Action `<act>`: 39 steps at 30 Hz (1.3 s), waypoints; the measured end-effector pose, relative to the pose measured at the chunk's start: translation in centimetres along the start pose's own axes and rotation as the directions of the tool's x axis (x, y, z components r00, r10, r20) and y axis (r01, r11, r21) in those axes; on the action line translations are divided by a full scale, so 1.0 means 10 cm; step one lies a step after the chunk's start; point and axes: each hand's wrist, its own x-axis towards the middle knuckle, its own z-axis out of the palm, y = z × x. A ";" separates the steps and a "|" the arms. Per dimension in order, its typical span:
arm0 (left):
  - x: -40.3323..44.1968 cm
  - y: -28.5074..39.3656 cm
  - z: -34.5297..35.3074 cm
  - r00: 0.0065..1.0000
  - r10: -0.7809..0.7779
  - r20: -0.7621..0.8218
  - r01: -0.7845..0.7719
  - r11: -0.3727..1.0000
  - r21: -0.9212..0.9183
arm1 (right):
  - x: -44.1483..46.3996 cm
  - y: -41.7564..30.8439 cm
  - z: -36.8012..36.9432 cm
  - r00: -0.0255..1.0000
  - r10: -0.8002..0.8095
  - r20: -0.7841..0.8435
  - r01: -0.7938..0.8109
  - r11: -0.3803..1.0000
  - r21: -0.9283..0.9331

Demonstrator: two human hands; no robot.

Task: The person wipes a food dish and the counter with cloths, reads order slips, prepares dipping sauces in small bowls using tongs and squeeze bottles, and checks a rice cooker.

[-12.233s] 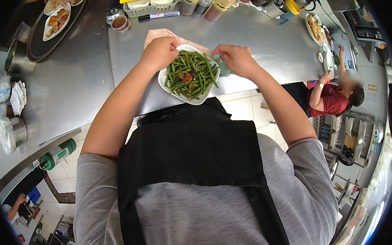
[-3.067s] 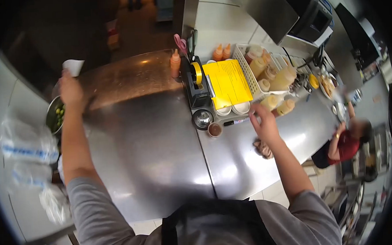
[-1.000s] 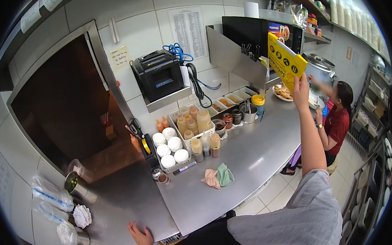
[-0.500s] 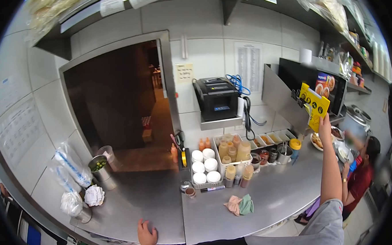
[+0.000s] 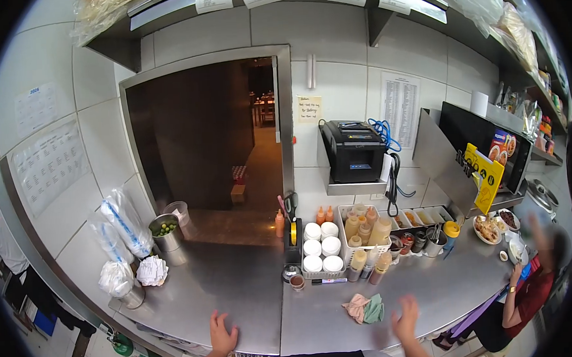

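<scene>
At the front edge of the steel counter point(image 5: 227, 285), my left hand point(image 5: 223, 332) rests with its fingers apart and nothing in it. My right hand point(image 5: 404, 319), slightly blurred, is over the front edge farther right, fingers spread and empty. Just left of it lie a crumpled pink cloth point(image 5: 355, 308) and a green cloth point(image 5: 374, 309), touching each other. Yellow printed card point(image 5: 488, 179) stands upright by the microwave at the right, near black binder clips. White lidded tubs point(image 5: 312, 248) fill a basket behind the cloths, with a marker point(image 5: 329, 281) and a sauce cup point(image 5: 297, 282) before it.
Squeeze bottles point(image 5: 359, 262) stand beside the tubs. A black printer point(image 5: 356, 152) sits on a wall shelf. At the left are a pot of green fruit point(image 5: 165, 227) and wrapped cups point(image 5: 125, 222). A person in red point(image 5: 528, 301) works at the right near food plates point(image 5: 487, 230).
The yellow card has left my right hand and now stands by the microwave. That hand has come down to the counter's front. The view has turned right-to-left, and my left hand remains at the edge.
</scene>
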 end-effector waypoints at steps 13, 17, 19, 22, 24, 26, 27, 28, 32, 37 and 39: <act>5.00 3.39 -3.48 0.476 0.481 -0.736 -0.656 0.752 0.068 | -0.68 -0.66 0.60 0.954 0.291 0.076 -0.271 0.941 -0.202; 5.36 3.80 -3.84 0.472 0.556 -0.684 -0.468 0.816 0.339 | -0.67 -0.69 0.59 0.944 0.325 0.047 -0.311 0.930 -0.196; 5.50 3.88 -3.81 0.263 0.689 -0.675 -0.371 0.718 0.589 | -0.68 -0.70 0.60 0.942 0.333 0.039 -0.319 0.926 -0.202; 5.69 3.89 -3.76 0.242 0.763 -0.599 -0.440 0.637 0.633 | -0.65 -0.74 0.55 0.941 0.339 0.021 -0.327 0.922 -0.208; 5.75 3.88 -3.73 0.257 0.758 -0.599 -0.460 0.641 0.614 | -0.65 -0.75 0.56 0.941 0.338 0.014 -0.328 0.922 -0.208; 5.74 3.86 -3.74 0.274 0.755 -0.596 -0.473 0.645 0.601 | -0.67 -0.71 0.58 0.951 0.310 -0.003 -0.303 0.926 -0.223; 5.72 3.86 -3.75 0.265 0.760 -0.593 -0.477 0.638 0.605 | -0.67 -0.72 0.58 0.951 0.308 -0.006 -0.301 0.926 -0.225; 5.70 3.85 -3.75 0.258 0.765 -0.590 -0.479 0.632 0.609 | -0.68 -0.72 0.58 0.951 0.310 -0.004 -0.303 0.926 -0.227; 5.48 3.90 -3.78 0.318 0.719 -0.618 -0.401 0.693 0.599 | -0.66 -0.71 0.58 0.942 0.334 0.024 -0.320 0.918 -0.236; 5.42 3.89 -3.83 0.576 0.594 -0.561 -0.577 0.782 0.235 | -0.66 -0.72 0.57 0.935 0.352 0.046 -0.334 0.916 -0.222; 5.56 3.87 -3.86 0.564 0.623 -0.541 -0.618 0.754 0.223 | -0.64 -0.74 0.55 0.929 0.365 0.056 -0.344 0.912 -0.225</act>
